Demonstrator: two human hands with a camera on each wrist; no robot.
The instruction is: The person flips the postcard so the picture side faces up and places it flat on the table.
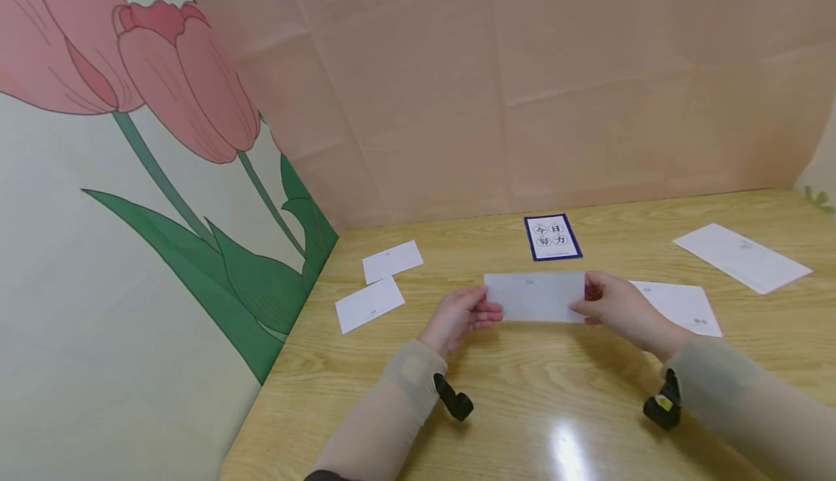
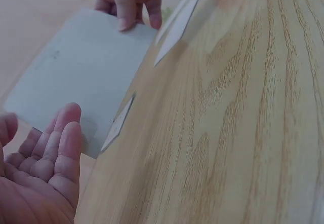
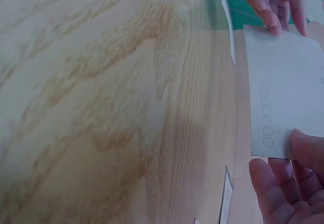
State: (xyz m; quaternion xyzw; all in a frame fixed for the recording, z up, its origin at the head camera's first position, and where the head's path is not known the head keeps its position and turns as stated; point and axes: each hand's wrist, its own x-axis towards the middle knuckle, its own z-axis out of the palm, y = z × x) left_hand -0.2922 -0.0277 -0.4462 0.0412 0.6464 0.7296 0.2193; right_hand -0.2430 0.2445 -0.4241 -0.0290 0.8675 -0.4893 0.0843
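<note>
My right hand (image 1: 617, 307) pinches the right end of a white card (image 1: 535, 297), thumb on its face and fingers behind. The card is raised above the table, with a small printed mark on the face seen from the head and a row of circles (image 3: 267, 117) in the right wrist view. At the card's other end is my left hand (image 1: 465, 315), fingertips (image 2: 70, 133) overlapping the lower corner. Its fingers are loosely bent, and the thumb lies apart from the face in the left wrist view. Behind the raised card lies a blue-bordered card (image 1: 553, 237) with printed characters.
Two white cards (image 1: 393, 260) (image 1: 370, 305) lie on the wooden table (image 1: 522, 394) to the left. On the right are a partly covered white card (image 1: 686, 307) and a larger one (image 1: 741, 256). A pinkish covering (image 1: 424, 104) rises at the back, a tulip-printed one (image 1: 130, 249) at left.
</note>
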